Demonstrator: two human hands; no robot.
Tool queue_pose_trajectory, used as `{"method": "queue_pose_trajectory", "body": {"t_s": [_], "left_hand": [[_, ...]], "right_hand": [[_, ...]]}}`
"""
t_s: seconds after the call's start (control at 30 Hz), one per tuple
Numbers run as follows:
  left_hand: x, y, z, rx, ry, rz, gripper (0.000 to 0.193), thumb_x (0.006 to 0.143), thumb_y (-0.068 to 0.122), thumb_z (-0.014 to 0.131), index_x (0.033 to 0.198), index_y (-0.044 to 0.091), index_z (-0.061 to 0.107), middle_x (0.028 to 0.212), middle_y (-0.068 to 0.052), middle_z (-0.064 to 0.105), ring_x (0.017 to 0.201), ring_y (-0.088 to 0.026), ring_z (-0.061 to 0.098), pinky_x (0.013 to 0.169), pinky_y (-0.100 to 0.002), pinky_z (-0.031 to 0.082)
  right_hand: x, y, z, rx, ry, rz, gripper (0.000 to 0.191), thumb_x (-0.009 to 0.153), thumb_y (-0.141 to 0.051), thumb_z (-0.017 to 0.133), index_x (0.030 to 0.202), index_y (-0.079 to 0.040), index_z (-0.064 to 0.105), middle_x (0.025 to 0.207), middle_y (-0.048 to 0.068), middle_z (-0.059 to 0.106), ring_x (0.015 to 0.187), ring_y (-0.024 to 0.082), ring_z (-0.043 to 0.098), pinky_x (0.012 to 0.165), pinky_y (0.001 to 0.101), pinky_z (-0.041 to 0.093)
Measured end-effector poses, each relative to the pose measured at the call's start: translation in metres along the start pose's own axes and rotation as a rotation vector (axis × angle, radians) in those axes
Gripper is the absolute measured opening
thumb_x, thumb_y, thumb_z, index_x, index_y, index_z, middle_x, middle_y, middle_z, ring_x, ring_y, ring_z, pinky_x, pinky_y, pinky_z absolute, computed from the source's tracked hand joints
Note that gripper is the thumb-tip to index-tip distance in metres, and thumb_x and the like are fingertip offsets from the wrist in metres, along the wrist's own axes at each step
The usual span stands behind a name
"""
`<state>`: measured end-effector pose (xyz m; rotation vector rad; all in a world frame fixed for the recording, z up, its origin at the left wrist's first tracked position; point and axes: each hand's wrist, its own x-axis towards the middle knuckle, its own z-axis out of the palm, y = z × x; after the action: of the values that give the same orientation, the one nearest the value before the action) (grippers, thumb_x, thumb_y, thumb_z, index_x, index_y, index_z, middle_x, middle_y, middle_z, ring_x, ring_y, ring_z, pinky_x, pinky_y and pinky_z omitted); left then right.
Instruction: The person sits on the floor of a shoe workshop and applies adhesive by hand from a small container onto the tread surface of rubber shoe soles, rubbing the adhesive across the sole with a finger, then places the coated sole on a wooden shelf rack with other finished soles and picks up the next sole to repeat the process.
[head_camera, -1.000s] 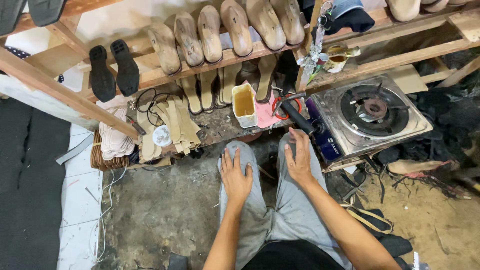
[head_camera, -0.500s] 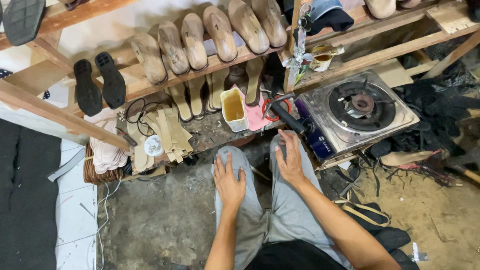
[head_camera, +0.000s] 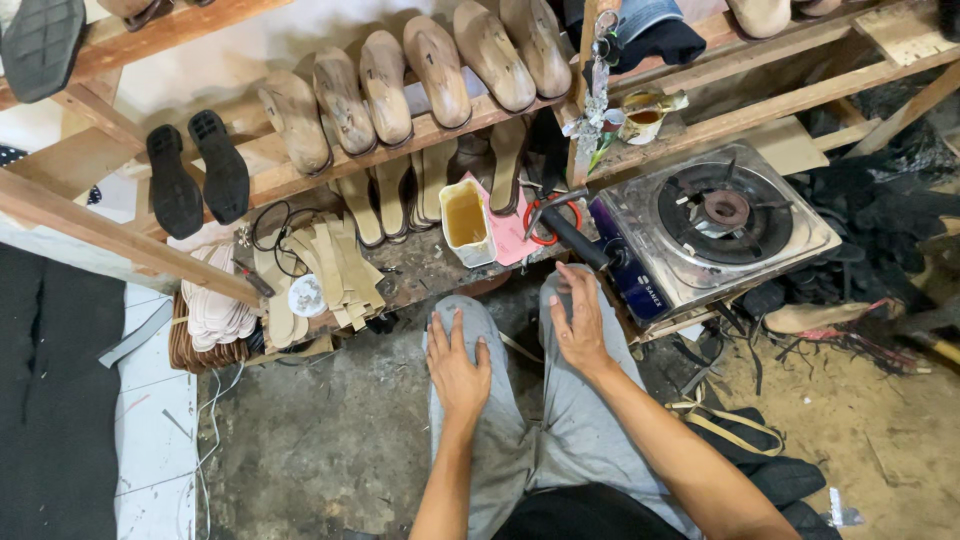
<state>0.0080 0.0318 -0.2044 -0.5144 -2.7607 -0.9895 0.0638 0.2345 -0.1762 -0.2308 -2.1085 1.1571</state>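
I sat on the ground facing a long wooden shelf (head_camera: 330, 170) that ran across the top of my view, carrying a row of wooden shoe lasts (head_camera: 420, 70) on their sides and two black soles (head_camera: 195, 180) further left. To my right stood a single-burner gas stove (head_camera: 720, 225), its metal top just beside my right knee; a careless swing of that leg could have knocked it or the clutter heaped under it. Below the shelf lay a stack of tan insoles (head_camera: 330, 270) and a pile of pale pink ones (head_camera: 215, 315), loose enough to slide off if bumped. An open white container of amber liquid (head_camera: 466, 220) sat at the ledge's edge directly ahead of my knees, and I judged it the likeliest spill, since reaching past it could tip it onto my trousers. My left hand (head_camera: 458, 370) lay flat on my left knee, and my right hand (head_camera: 578, 325) rested on my right knee, both grips wide open and holding nothing. A black-handled tool (head_camera: 575, 240) lay just beyond my right fingertips, nearest my reach.
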Motion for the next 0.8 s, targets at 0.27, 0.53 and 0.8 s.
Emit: {"method": "queue_pose_trajectory", "body": {"t_s": [0.27,0.53,0.8], "left_hand": [[0.008,0.011,0.01,0.029,0.061,-0.081,0.067,0.083,0.025,0.071,0.146,0.014,0.053,0.158,-0.026,0.034,0.145,-0.047,0.032,0.117,-0.057,0.028],[0.02,0.097,0.023,-0.503,-0.094,0.168,0.055,0.093,0.009,0.064,0.147,0.006,0.051,0.159,-0.022,0.041,0.145,-0.041,0.041,0.119,-0.047,0.033],[-0.001,0.163,0.075,-0.621,-0.299,0.487,0.045,0.096,0.002,0.061,0.14,0.001,0.056,0.144,-0.02,0.059,0.135,-0.038,0.056,0.115,-0.045,0.043]], "right_hand": [[0.001,0.002,-0.005,0.059,0.065,-0.001,0.049,0.098,-0.005,0.055,0.146,0.0,0.047,0.132,0.019,0.051,0.113,0.027,0.06,0.099,0.0365,0.051],[-0.057,0.026,-0.074,-0.028,0.233,0.191,0.043,0.103,-0.005,0.056,0.146,0.001,0.048,0.13,0.018,0.053,0.115,0.027,0.06,0.099,0.0371,0.051],[-0.193,0.078,-0.147,-0.236,0.331,0.519,0.049,0.098,-0.003,0.056,0.146,-0.001,0.047,0.121,0.017,0.053,0.109,0.028,0.061,0.094,0.0359,0.05]]}}
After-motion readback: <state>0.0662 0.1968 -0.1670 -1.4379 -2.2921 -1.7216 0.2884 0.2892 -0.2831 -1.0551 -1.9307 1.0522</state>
